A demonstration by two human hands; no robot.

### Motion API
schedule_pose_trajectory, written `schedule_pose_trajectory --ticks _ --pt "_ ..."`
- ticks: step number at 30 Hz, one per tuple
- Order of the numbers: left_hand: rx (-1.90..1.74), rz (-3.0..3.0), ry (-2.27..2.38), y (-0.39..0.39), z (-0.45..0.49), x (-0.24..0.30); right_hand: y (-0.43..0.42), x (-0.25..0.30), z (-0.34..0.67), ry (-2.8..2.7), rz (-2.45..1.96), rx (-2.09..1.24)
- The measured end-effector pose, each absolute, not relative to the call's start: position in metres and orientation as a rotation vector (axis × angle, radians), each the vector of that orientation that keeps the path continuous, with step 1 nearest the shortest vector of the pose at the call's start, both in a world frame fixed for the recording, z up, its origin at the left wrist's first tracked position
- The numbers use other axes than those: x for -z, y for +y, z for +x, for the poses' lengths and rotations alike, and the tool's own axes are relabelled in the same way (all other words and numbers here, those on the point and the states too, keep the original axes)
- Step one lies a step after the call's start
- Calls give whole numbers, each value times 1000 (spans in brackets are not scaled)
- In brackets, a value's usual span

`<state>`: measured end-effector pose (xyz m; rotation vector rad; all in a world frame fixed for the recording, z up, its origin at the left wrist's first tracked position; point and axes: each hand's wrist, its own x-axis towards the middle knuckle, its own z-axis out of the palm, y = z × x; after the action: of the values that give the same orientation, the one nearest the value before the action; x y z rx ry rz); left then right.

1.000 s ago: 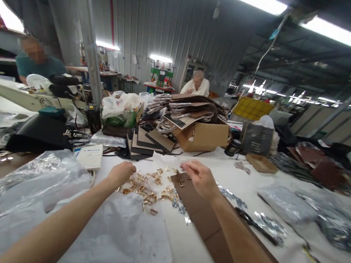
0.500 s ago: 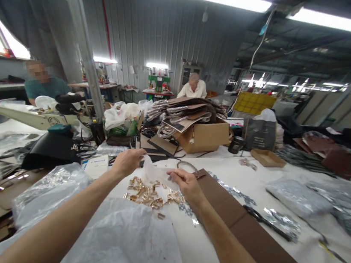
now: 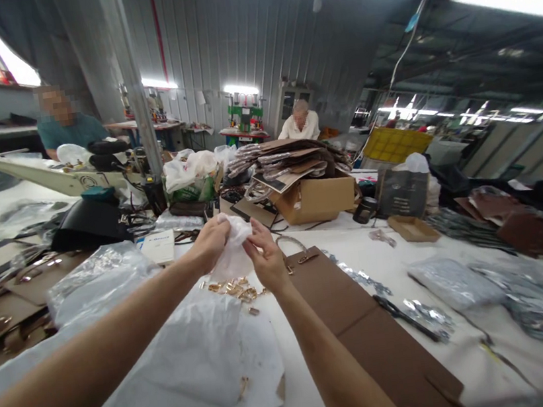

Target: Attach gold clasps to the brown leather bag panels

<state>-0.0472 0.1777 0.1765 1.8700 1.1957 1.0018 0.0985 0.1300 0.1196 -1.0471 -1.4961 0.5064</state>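
Observation:
My left hand [image 3: 210, 239] and my right hand [image 3: 268, 261] are raised together above the white table [image 3: 423, 257], both pinching a small crumpled white plastic bag [image 3: 235, 248]. Just below the bag lies a scatter of several small gold metal clasps [image 3: 235, 289]. To the right of my right hand lies a long brown leather strip [image 3: 356, 312] with gold fittings and a metal ring at its far end. A loose gold clasp [image 3: 244, 387] rests on the white tissue paper [image 3: 193, 367] near me.
Black scissors [image 3: 403, 318] and clear packets of hardware [image 3: 449, 283] lie to the right. A cardboard box [image 3: 318, 198] under stacked brown pieces stands behind. A plastic bag [image 3: 96, 280] sits left. Two other people sit at the far back.
Both hands rose from the clasp pile and came together. The small white bag, which the hands took up from the table, is now held up between them. The camera tilted slightly.

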Motion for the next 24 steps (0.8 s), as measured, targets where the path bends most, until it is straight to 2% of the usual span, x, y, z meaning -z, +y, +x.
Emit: schedule_pose_trajectory --ticks 4,8,11,13,15,17,20,24 --pt "-1007 1751 1173 150 -43 -186 123 -125 71 -1506 -1063 -372" --pt "-932 1855 1114 125 -77 -198 117 -141 83 -1508 -1080 -229" --pt "-584 2285 1220 100 -126 -188 105 -150 115 -1433 -1055 -202" --pt "-184 2540 1418 79 -166 -171 88 -150 136 -1450 -1059 -281" --pt "43 2670 1627 54 -207 -153 66 -142 148 -1568 -1045 -424" --pt "38 2742 1850 27 -242 -137 46 -126 148 -1716 -997 -600" --pt "-33 2532 2250 -7 -275 -118 35 -95 122 -1841 -916 -816" --pt "-54 2080 2482 -29 -282 -89 60 -60 59 -2061 -889 -844"
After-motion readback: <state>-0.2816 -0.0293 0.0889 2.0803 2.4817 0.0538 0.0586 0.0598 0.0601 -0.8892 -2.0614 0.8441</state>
